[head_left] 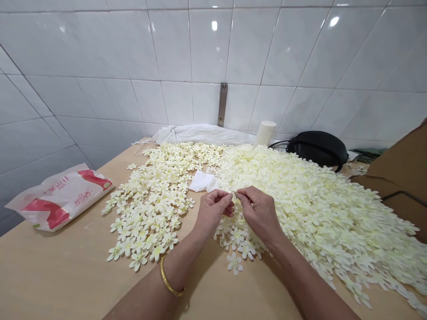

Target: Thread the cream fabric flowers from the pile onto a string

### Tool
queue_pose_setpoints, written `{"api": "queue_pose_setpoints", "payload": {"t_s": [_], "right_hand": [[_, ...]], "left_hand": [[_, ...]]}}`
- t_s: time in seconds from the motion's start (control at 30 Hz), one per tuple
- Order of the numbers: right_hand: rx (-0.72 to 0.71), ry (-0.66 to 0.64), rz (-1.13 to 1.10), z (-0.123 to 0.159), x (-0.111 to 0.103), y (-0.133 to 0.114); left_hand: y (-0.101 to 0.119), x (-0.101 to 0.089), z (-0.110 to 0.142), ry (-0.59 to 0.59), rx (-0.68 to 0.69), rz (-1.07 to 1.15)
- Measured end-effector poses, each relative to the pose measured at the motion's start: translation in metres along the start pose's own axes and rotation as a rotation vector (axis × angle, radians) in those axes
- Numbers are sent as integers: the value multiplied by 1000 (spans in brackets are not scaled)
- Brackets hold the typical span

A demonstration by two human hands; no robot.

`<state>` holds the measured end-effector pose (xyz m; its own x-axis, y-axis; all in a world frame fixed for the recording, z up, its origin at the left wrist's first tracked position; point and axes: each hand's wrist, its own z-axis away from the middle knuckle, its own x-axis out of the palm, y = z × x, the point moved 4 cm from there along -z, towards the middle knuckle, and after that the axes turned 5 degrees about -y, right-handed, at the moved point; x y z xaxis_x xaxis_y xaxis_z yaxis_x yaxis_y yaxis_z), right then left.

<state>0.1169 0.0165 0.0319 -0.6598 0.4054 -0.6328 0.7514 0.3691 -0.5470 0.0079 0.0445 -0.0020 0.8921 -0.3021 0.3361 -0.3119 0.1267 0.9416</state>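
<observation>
Hundreds of blossoms (310, 213) lie heaped at 2 o'clock; our left hand (211, 209) and right hand (258, 209) pinch closed on something too small to see.

A craft workroom: white wall tiles (207, 53) behind a wooden worktable (50, 266) heaped with artificial blossoms (300, 209)

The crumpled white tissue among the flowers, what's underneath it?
Pale cream artificial blossoms lie heaped around the crumpled white tissue; whatever is directly beneath it is covered and cannot be seen.
</observation>
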Motion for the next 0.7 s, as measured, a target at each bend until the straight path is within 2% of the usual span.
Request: {"api": "queue_pose_setpoints", "payload": {"t_s": [0.17, 0.33, 0.47, 0.7], "right_hand": [[5, -71, 2, 0, 2, -1], [66, -214, -137, -2, 0, 2], [21, -316, -159, -5, -3, 2], [-61, -378, -71, -5, -5, 6]], "left_hand": [[-1, 0, 0, -53, 38, 34], [-1, 3, 1, -149, 23, 75], [1, 3, 0, -149, 29, 38], [2, 4, 1, -162, 31, -45]]}}
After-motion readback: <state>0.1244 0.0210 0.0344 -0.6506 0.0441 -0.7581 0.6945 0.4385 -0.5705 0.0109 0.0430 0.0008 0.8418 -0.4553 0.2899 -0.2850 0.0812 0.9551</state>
